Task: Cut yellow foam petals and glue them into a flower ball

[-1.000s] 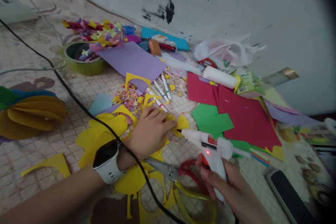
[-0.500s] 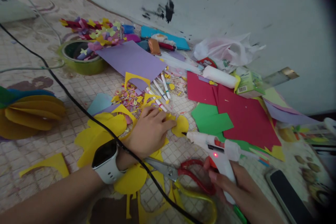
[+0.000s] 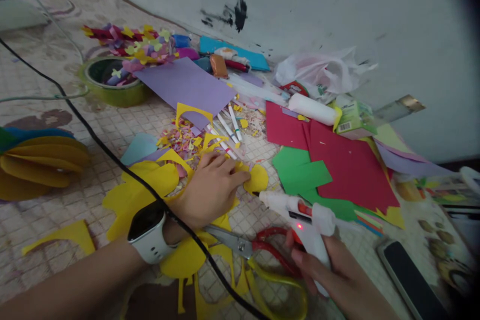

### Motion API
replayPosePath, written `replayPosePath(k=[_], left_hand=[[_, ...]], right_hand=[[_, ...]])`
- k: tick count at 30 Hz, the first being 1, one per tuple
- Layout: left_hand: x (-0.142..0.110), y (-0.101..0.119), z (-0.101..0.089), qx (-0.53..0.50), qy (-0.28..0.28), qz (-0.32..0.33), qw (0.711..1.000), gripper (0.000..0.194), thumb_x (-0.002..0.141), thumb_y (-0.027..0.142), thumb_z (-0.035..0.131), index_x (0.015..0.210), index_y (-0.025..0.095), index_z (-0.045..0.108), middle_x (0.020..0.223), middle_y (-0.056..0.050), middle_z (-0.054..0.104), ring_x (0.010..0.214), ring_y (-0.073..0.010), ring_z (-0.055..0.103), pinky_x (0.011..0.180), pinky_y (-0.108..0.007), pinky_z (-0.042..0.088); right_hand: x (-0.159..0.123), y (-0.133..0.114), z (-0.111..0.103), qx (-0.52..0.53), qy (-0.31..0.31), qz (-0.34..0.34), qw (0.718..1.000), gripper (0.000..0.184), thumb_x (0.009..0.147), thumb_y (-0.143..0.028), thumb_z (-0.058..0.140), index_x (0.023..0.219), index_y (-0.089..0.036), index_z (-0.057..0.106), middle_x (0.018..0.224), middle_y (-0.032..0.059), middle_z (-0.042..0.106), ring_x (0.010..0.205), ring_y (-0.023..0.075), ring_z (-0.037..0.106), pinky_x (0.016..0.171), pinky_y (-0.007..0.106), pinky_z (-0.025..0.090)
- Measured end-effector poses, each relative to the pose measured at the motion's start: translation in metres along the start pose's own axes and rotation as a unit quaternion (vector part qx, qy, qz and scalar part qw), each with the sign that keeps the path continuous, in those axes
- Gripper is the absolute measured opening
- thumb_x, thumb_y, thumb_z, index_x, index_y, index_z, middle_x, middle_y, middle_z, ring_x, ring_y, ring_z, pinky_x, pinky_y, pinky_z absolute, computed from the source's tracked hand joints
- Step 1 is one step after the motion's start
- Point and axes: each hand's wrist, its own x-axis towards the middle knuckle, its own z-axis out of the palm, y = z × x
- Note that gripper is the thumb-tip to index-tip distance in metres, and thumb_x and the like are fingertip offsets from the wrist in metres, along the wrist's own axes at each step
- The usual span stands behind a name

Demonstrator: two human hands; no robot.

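My right hand point(image 3: 326, 265) is wrapped round the handle of a white glue gun point(image 3: 300, 215) with a red light lit on its side. The gun's dark nozzle points left, at the lower edge of a small rounded yellow paper piece point(image 3: 258, 178). My left hand point(image 3: 213, 187) lies palm down over yellow paper, fingers slightly bent and apart, one fingertip on that piece's left edge; the thumb is hidden. Below it are scissors point(image 3: 240, 245) with red and yellow handles. Yellow cut-outs point(image 3: 150, 180) lie around my left wrist, and a black cable point(image 3: 112, 155) crosses over it.
Red sheets point(image 3: 348, 165) and green sheets point(image 3: 300, 170) lie to the right, a phone point(image 3: 408, 275) at lower right. Markers point(image 3: 227, 130) and paper scraps are ahead. A green bowl point(image 3: 120, 92) holds paper flowers. A layered paper ball point(image 3: 41, 165) sits at left.
The glue gun in my right hand has moved slightly left and down, its nozzle now over the small yellow piece's lower edge. My left hand stays in place; the view shifts slightly.
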Motion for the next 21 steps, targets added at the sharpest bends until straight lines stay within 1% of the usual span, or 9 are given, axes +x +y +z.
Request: replayPosePath(k=[2,5,9,13,16,18,21], left_hand=[[0.000,0.000,0.000,0.000,0.000,0.000,1.000,0.032,0.085,0.013,0.046,0.105,0.027,0.066,0.090,-0.005,0.061,0.095,-0.0229,0.054,0.095,-0.046,0.032],[0.000,-0.001,0.001,-0.001,0.005,0.004,1.000,0.031,0.086,0.014,0.045,0.106,0.027,0.066,0.089,-0.005,0.061,0.095,-0.0229,0.054,0.095,-0.046,0.032],[0.000,-0.001,0.003,-0.001,0.010,0.005,1.000,0.032,0.086,0.013,0.045,0.105,0.027,0.066,0.088,-0.004,0.061,0.093,-0.0223,0.054,0.094,-0.046,0.033],[0.000,-0.001,0.003,-0.001,0.012,0.006,1.000,0.031,0.086,0.014,0.045,0.105,0.027,0.066,0.089,-0.004,0.061,0.094,-0.0227,0.054,0.095,-0.046,0.032],[0.000,-0.001,0.003,0.000,0.012,0.005,1.000,0.032,0.085,0.013,0.045,0.105,0.027,0.066,0.089,-0.004,0.061,0.094,-0.0228,0.054,0.096,-0.046,0.032],[0.000,0.000,0.002,0.000,0.011,0.003,1.000,0.032,0.084,0.013,0.045,0.105,0.027,0.066,0.089,-0.004,0.061,0.093,-0.0227,0.054,0.095,-0.047,0.032],[0.000,0.000,0.002,-0.001,0.013,0.003,1.000,0.031,0.085,0.013,0.045,0.104,0.026,0.067,0.088,-0.005,0.061,0.091,-0.0227,0.054,0.094,-0.046,0.033]], right_hand=[[-0.001,-0.002,0.001,-0.004,0.008,-0.002,1.000,0.021,0.072,-0.040,0.060,0.079,-0.021,0.060,0.057,-0.0047,0.051,0.048,0.0120,0.049,0.046,0.025,0.040],[-0.001,-0.004,0.000,0.003,0.015,-0.010,1.000,0.019,0.072,-0.040,0.059,0.076,-0.021,0.059,0.055,-0.0054,0.050,0.047,0.0114,0.048,0.046,0.024,0.041],[0.000,-0.004,0.000,-0.002,0.009,-0.018,1.000,0.017,0.072,-0.039,0.059,0.075,-0.022,0.059,0.054,-0.0056,0.048,0.048,0.0117,0.047,0.045,0.023,0.041],[0.002,0.003,-0.004,-0.016,0.003,-0.003,1.000,0.020,0.073,-0.041,0.058,0.078,-0.021,0.059,0.052,-0.0054,0.049,0.045,0.0114,0.046,0.041,0.022,0.036],[0.004,0.005,-0.006,-0.018,-0.014,-0.006,1.000,0.021,0.073,-0.041,0.058,0.079,-0.021,0.058,0.054,-0.0050,0.050,0.046,0.0119,0.048,0.042,0.022,0.038],[0.003,0.004,-0.006,-0.016,-0.005,-0.019,1.000,0.020,0.072,-0.040,0.059,0.078,-0.021,0.059,0.057,-0.0047,0.051,0.047,0.0119,0.049,0.045,0.023,0.041],[0.002,0.001,-0.005,-0.009,0.016,-0.019,1.000,0.020,0.073,-0.041,0.058,0.077,-0.021,0.058,0.057,-0.0050,0.051,0.046,0.0114,0.048,0.045,0.024,0.040]])
